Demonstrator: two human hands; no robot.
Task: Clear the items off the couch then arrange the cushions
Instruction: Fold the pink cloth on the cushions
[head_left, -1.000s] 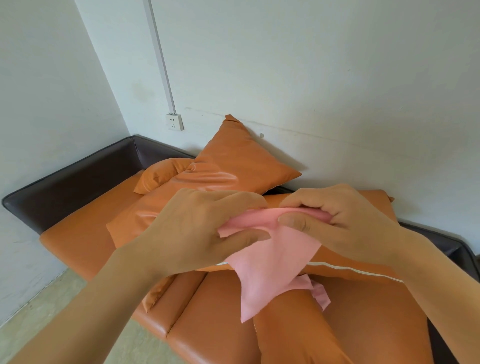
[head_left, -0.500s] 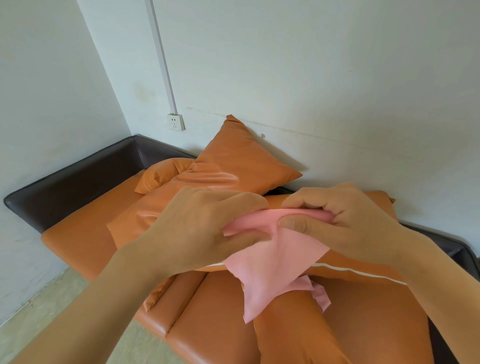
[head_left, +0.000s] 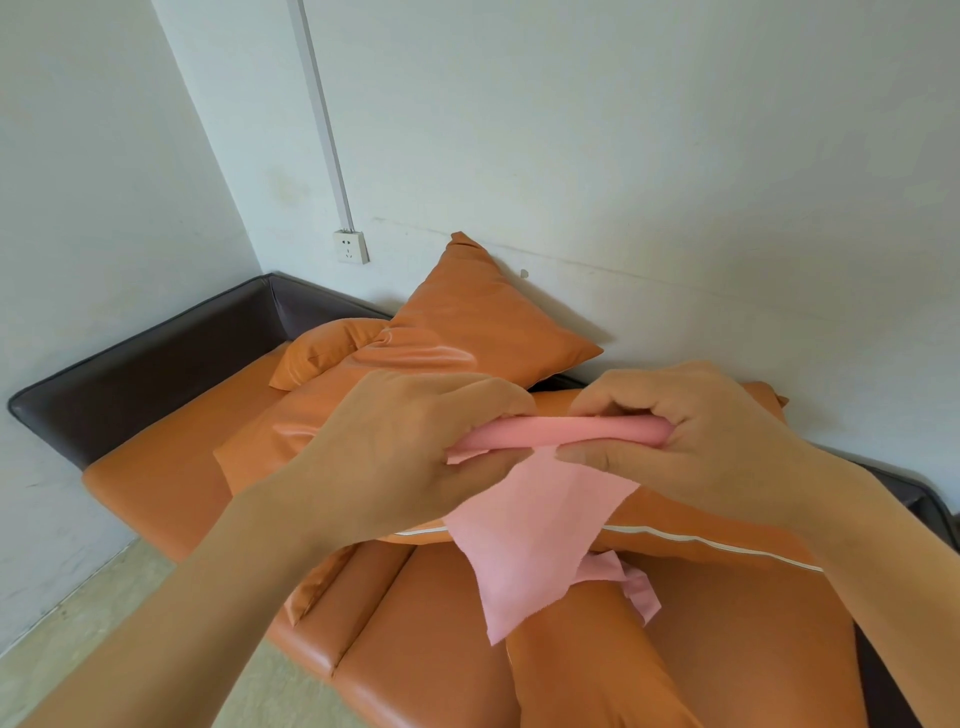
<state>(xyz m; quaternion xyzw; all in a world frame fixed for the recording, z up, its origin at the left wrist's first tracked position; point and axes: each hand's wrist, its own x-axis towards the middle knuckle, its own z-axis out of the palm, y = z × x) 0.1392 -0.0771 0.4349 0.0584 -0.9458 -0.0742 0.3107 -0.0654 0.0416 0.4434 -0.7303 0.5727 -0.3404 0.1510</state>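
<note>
Since a second ago the top of the pink cloth (head_left: 540, 525) has been gathered into a tighter roll, which now runs straight between the two hands where before it was a looser fold; the hands have kept their places above the couch (head_left: 171, 483).

The left hand (head_left: 395, 457) has fingers and thumb curled round the left end of the roll, pinching it. The right hand (head_left: 701, 441) has its fingers curled over the right end and its thumb pressed under it, also pinching. The cloth is held up in the air between them, over the middle of the couch seat and clear of it.

The rolled part has its long axis level, running left to right, with one end in each hand. Below the roll the rest of the cloth hangs as a flat sheet that narrows to a corner pointing down toward the couch's front edge. A crumpled bit of pink shows just behind that hanging sheet, low and to the right; whether it is part of the same cloth cannot be told.

Behind the hands, cushions (head_left: 483, 322) are piled toward the couch's back edge and left corner, one leaning on the wall (head_left: 675, 156). Another cushion lies under the right hand.
</note>
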